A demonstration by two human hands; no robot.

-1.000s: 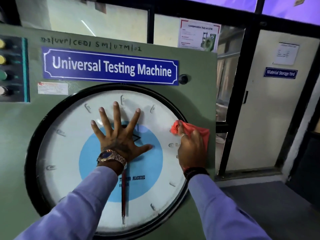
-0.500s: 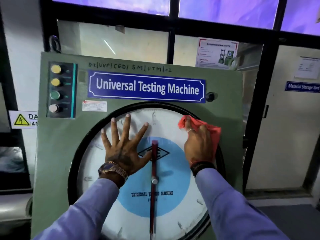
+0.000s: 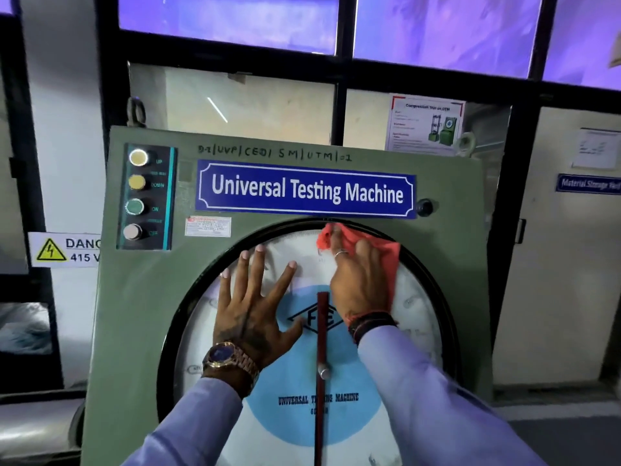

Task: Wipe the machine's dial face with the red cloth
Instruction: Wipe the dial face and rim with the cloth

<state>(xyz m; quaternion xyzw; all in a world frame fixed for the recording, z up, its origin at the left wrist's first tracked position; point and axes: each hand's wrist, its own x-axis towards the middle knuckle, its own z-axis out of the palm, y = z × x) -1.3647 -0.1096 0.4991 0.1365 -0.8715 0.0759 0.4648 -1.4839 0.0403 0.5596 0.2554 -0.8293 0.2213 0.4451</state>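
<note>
Left hand (image 3: 254, 311) flat, fingers spread, palm pressed forward, watch on wrist. Right hand (image 3: 361, 280) raised beside it, fingers together, pressing cloth (image 3: 386, 253), ring on one finger, band at wrist. Both sleeves lilac.

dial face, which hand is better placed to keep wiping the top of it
Right. The right hand already presses the red cloth near the dial face top; the left hand lies flat, bare.

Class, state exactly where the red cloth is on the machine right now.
The red cloth lies pressed under the right hand at the top of the dial face, right of centre, just below the blue nameplate.
</note>
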